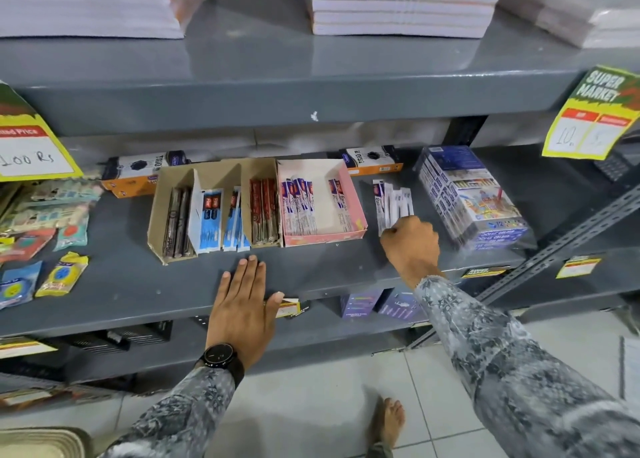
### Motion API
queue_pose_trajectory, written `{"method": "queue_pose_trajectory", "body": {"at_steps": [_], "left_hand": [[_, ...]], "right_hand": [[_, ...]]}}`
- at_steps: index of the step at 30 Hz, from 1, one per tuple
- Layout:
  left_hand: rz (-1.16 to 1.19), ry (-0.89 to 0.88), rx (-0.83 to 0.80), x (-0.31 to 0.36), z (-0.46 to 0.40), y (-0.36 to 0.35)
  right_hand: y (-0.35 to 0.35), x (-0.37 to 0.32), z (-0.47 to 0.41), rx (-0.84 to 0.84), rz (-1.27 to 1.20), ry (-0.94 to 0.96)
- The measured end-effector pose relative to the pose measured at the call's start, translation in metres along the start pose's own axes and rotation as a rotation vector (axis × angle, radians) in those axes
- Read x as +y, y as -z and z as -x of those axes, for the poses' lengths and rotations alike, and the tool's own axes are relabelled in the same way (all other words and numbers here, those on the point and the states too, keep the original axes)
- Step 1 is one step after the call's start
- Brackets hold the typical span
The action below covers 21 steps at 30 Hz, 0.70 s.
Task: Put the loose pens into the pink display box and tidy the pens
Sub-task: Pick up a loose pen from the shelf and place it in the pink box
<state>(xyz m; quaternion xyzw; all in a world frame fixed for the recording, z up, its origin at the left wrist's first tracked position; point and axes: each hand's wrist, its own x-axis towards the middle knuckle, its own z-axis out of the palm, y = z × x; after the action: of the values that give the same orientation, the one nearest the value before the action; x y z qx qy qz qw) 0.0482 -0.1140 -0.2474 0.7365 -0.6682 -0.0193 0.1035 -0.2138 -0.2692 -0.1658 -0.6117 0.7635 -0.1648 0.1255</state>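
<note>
The pink display box [356,208] stands on the grey shelf [138,284], holding several white-and-blue packed pens along its left side and a few near its right wall. Just right of the box lies a bunch of loose packed pens [393,199]. My right hand [412,246] is closed on the near ends of that bunch. My left hand [244,305] rests flat on the shelf's front edge, fingers apart and empty, in front of the cardboard boxes.
A brown cardboard box [173,212] with dark, blue and red pens adjoins the pink box on the left. A wrapped blue pack of colour boxes [474,198] stands right of the loose pens. Orange-black boxes [374,161] lie behind. Small packets [62,274] lie far left.
</note>
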Motion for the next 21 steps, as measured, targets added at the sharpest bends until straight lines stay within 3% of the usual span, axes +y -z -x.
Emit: {"method": "queue_pose_trajectory", "body": {"at_steps": [8,10,11,13,15,17,19,21], "left_hand": [[-0.007,0.010,-0.023,0.000,0.000,0.000],[0.028,0.014,-0.041,0.000,-0.003,0.002],[0.077,0.018,-0.052,0.001,-0.004,0.004],[0.279,0.069,-0.055,0.002,-0.007,0.015],[0.557,0.221,0.015,0.006,-0.008,0.036],[1.039,0.403,-0.029,0.017,-0.010,0.062],[1.479,0.558,-0.227,0.026,-0.013,0.083],[1.576,0.550,-0.317,0.030,-0.013,0.094]], "right_hand": [[0.003,0.026,0.011,0.056,-0.085,-0.028],[0.009,0.030,0.008,0.027,-0.348,-0.079],[0.014,0.029,0.009,-0.014,-0.603,-0.139],[0.028,0.024,0.018,-0.155,-1.156,-0.282],[0.039,0.019,0.031,-0.425,-1.416,-0.295],[0.042,0.013,0.041,-0.686,-1.317,-0.200],[0.035,0.004,0.048,-0.810,-1.081,-0.091],[0.026,-0.004,0.053,-0.838,-0.938,-0.059]]}}
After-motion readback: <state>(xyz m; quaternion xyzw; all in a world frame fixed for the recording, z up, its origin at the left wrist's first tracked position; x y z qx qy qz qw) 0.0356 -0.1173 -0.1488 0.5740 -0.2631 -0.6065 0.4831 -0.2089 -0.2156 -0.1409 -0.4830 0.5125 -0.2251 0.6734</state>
